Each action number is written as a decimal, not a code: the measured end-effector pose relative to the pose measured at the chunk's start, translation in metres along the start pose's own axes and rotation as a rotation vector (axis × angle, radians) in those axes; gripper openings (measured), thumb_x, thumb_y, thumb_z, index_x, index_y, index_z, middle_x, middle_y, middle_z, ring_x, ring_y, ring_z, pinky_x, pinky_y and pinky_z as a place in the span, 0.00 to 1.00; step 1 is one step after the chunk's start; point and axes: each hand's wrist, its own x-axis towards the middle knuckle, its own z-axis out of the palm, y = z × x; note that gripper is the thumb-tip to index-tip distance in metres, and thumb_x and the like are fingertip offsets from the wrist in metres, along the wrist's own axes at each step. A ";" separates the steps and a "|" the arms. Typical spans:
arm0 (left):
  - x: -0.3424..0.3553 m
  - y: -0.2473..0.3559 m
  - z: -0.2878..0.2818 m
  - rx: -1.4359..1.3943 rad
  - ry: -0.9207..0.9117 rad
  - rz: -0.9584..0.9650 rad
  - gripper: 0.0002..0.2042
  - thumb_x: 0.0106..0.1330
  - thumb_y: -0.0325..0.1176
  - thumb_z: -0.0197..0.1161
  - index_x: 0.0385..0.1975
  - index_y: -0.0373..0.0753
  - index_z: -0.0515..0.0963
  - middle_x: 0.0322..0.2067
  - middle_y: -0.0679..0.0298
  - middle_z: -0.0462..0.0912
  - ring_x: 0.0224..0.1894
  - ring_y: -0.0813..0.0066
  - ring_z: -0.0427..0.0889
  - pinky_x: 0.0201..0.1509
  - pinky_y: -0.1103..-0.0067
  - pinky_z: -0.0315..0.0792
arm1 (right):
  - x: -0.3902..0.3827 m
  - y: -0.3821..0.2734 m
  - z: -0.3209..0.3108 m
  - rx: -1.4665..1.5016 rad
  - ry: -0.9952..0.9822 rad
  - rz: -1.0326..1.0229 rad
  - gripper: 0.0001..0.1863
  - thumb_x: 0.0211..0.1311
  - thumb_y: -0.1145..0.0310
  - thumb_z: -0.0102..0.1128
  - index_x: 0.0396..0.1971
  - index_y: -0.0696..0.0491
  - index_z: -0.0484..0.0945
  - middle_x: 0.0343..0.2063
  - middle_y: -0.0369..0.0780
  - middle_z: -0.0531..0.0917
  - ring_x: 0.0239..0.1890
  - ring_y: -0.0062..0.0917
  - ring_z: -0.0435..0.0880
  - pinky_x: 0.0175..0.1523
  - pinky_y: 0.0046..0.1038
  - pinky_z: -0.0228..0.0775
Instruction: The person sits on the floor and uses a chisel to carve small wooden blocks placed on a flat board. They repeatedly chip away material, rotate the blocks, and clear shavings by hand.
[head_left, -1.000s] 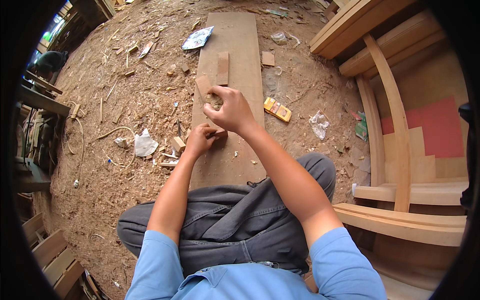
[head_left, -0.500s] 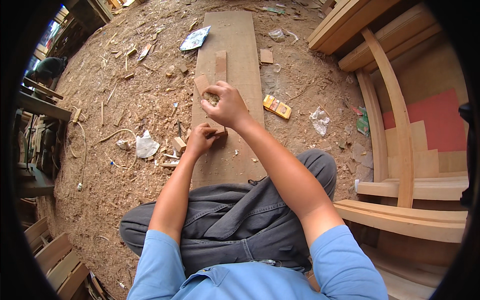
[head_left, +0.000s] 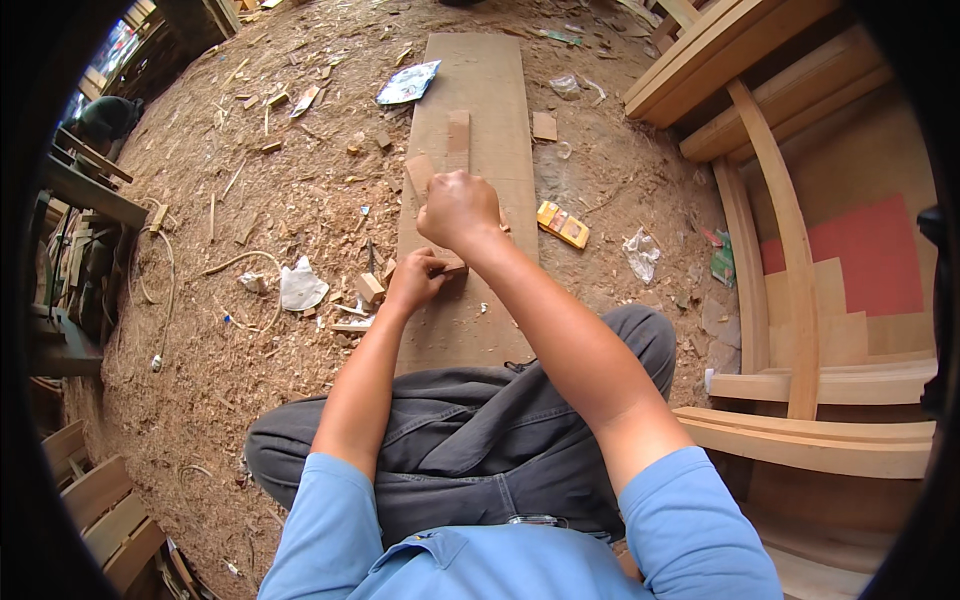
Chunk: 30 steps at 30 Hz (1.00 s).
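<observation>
A long wooden board [head_left: 490, 85] lies on the ground in front of my crossed legs. My left hand [head_left: 414, 281] is closed on a small reddish-brown wood block [head_left: 455, 269] at the board's near part, fingertips pressed to it. Just beyond it, my right hand [head_left: 460, 212] is balled into a fist over the board, back of the hand up. A bit of brown shows at its right edge, but what the fist holds is hidden. A short wood piece [head_left: 418, 171] and a flat wood strip [head_left: 458, 140] lie on the board past the fist.
A blue-white packet [head_left: 408, 83] overlaps the board's far left edge. To the right lie a yellow packet [head_left: 562, 225] and crumpled plastic [head_left: 641, 254]. Wooden frames [head_left: 800, 250] stand at the right. Shavings cover the ground, with a cable [head_left: 250, 262] and small offcuts [head_left: 370, 288] at left.
My right hand has turned from a loose curl, with a gap inside the fingers, into a fist with its back up. My left hand stays at the block. The whole view has shifted slightly.
</observation>
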 end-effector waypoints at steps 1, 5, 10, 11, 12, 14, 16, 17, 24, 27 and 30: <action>0.000 -0.002 0.001 0.013 -0.012 -0.002 0.11 0.54 0.25 0.71 0.38 0.36 0.88 0.34 0.57 0.84 0.38 0.61 0.87 0.45 0.71 0.80 | 0.000 -0.001 0.000 0.003 -0.004 0.017 0.11 0.46 0.64 0.62 0.24 0.56 0.87 0.30 0.50 0.88 0.37 0.42 0.90 0.45 0.39 0.83; 0.000 -0.002 0.002 0.035 -0.024 -0.044 0.10 0.53 0.25 0.71 0.37 0.37 0.88 0.34 0.56 0.87 0.39 0.61 0.88 0.46 0.71 0.80 | -0.001 -0.010 -0.004 -0.031 -0.099 -0.140 0.12 0.44 0.63 0.63 0.23 0.57 0.87 0.28 0.51 0.87 0.36 0.42 0.89 0.46 0.38 0.83; -0.003 0.012 -0.001 -0.062 0.049 -0.015 0.10 0.53 0.25 0.73 0.36 0.39 0.89 0.33 0.55 0.89 0.40 0.60 0.88 0.47 0.71 0.80 | -0.008 -0.018 -0.002 -0.069 -0.100 -0.162 0.12 0.45 0.63 0.62 0.23 0.56 0.87 0.31 0.50 0.88 0.37 0.40 0.90 0.45 0.36 0.83; -0.003 0.015 -0.003 -0.067 0.054 -0.004 0.10 0.53 0.25 0.73 0.36 0.39 0.89 0.33 0.55 0.89 0.40 0.59 0.88 0.47 0.70 0.80 | -0.011 -0.017 0.000 -0.042 -0.060 -0.138 0.13 0.45 0.63 0.62 0.24 0.57 0.87 0.31 0.51 0.88 0.36 0.41 0.90 0.45 0.37 0.83; -0.005 0.018 -0.004 -0.083 0.058 -0.020 0.10 0.53 0.26 0.73 0.36 0.39 0.89 0.33 0.55 0.89 0.40 0.59 0.88 0.48 0.70 0.80 | -0.013 -0.015 0.002 -0.020 -0.037 -0.117 0.14 0.45 0.62 0.62 0.26 0.57 0.87 0.30 0.51 0.88 0.36 0.41 0.89 0.45 0.38 0.83; -0.006 0.021 -0.006 -0.032 0.049 0.009 0.10 0.53 0.26 0.73 0.36 0.39 0.89 0.34 0.55 0.89 0.40 0.60 0.88 0.48 0.70 0.80 | -0.016 -0.011 0.006 0.001 0.006 -0.086 0.15 0.45 0.61 0.63 0.28 0.57 0.87 0.30 0.51 0.87 0.36 0.42 0.89 0.46 0.40 0.83; -0.006 0.021 -0.007 -0.068 0.022 -0.047 0.10 0.53 0.26 0.73 0.36 0.38 0.89 0.39 0.55 0.87 0.42 0.58 0.86 0.49 0.70 0.79 | -0.018 -0.006 0.010 0.005 0.068 -0.077 0.16 0.46 0.60 0.63 0.29 0.57 0.88 0.31 0.51 0.88 0.36 0.42 0.89 0.45 0.40 0.83; -0.007 0.020 -0.007 -0.037 0.009 -0.029 0.10 0.53 0.26 0.73 0.36 0.38 0.89 0.39 0.55 0.87 0.43 0.57 0.86 0.50 0.69 0.79 | -0.018 -0.004 0.011 0.003 0.075 -0.078 0.15 0.46 0.60 0.64 0.27 0.56 0.88 0.29 0.51 0.87 0.34 0.42 0.89 0.44 0.40 0.83; -0.003 0.009 -0.002 0.074 -0.001 -0.033 0.10 0.53 0.29 0.74 0.36 0.37 0.88 0.38 0.55 0.84 0.46 0.55 0.83 0.52 0.66 0.77 | -0.015 0.002 0.008 0.007 0.091 -0.064 0.15 0.49 0.57 0.67 0.26 0.55 0.88 0.26 0.50 0.87 0.32 0.41 0.90 0.41 0.39 0.84; -0.003 0.008 -0.001 0.084 0.009 -0.037 0.11 0.54 0.30 0.74 0.36 0.38 0.88 0.38 0.55 0.83 0.46 0.55 0.83 0.52 0.66 0.77 | -0.016 0.003 0.007 0.008 0.053 -0.030 0.16 0.49 0.57 0.66 0.27 0.55 0.88 0.26 0.50 0.87 0.33 0.41 0.90 0.40 0.39 0.84; -0.004 0.011 -0.002 0.044 -0.014 -0.037 0.11 0.54 0.31 0.74 0.37 0.38 0.88 0.37 0.55 0.83 0.45 0.55 0.83 0.52 0.66 0.77 | -0.017 0.004 0.010 -0.003 0.122 -0.092 0.16 0.48 0.57 0.64 0.25 0.56 0.88 0.26 0.51 0.87 0.32 0.41 0.90 0.39 0.38 0.84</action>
